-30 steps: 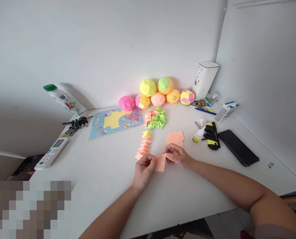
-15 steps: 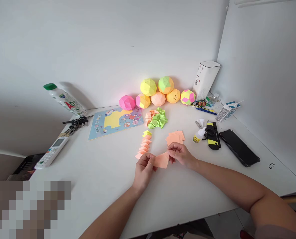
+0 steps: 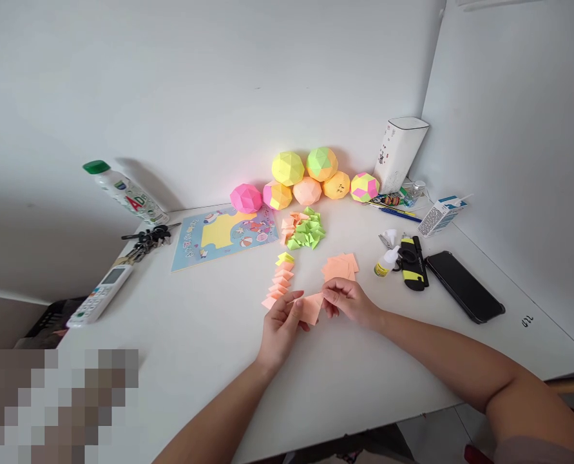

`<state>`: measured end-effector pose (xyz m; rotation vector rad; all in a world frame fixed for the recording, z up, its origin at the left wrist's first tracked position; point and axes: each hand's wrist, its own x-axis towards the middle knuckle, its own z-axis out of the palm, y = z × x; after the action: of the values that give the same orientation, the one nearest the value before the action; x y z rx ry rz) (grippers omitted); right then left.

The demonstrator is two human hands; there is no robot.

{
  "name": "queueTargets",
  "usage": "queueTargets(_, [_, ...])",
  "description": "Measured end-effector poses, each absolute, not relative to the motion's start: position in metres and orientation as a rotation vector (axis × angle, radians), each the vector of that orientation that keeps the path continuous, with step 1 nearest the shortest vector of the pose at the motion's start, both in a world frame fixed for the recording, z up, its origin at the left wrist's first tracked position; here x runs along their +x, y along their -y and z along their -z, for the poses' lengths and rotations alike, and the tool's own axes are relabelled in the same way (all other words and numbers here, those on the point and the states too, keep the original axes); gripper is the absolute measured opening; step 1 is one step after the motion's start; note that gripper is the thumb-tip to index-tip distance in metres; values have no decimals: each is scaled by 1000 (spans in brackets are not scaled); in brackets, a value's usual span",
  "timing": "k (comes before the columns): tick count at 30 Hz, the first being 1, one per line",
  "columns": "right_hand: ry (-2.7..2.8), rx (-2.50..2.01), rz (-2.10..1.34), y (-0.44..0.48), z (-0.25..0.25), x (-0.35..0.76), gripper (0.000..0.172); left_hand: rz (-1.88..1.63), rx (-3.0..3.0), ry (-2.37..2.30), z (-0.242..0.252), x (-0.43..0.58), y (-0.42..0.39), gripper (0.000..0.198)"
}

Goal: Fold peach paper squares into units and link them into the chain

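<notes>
Both my hands hold one small orange paper square (image 3: pixel 312 307) just above the white table (image 3: pixel 219 361). My left hand (image 3: pixel 279 325) pinches its left edge and my right hand (image 3: pixel 347 299) pinches its right edge. The paper looks partly folded into a pointed shape. A row of folded orange pieces topped by a yellow one (image 3: pixel 279 280) lies just beyond my left hand. A small stack of flat orange squares (image 3: pixel 341 265) lies just beyond my right hand.
A heap of folded green and orange pieces (image 3: pixel 303 230) and several paper balls (image 3: pixel 306 177) sit by the wall. Glue bottle (image 3: pixel 384 261), black-yellow tool (image 3: pixel 412 261), phone (image 3: pixel 463 285) and carton (image 3: pixel 441 216) lie right; a picture sheet (image 3: pixel 223 235), keys (image 3: pixel 146 240), remote (image 3: pixel 100 295), bottle (image 3: pixel 125 192) left.
The orange paper between my fingers has gone from a flat square to a narrower, pointed fold. Both hands stay in the same place.
</notes>
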<state>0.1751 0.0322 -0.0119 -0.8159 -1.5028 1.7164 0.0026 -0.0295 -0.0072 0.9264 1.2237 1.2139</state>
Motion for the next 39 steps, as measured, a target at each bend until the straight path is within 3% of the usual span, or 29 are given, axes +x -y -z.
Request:
queueTargets(13, [1428,-852,-1753,-34,16,173,29,-1212,991,-1220,12,3,32,47])
queueTargets(25, [1472,-843,-1786,-33,16,173,30,-1373,1036,-1263,14,1,29,20])
queueTargets(34, [1546,-830,-1766,-33,15,174,28,-1274,1103,-1101,14,4,28,26])
queueTargets(39, [1529,-787,-1819,-32,12,175,41,-1282,970,-1158,12,5,32,35])
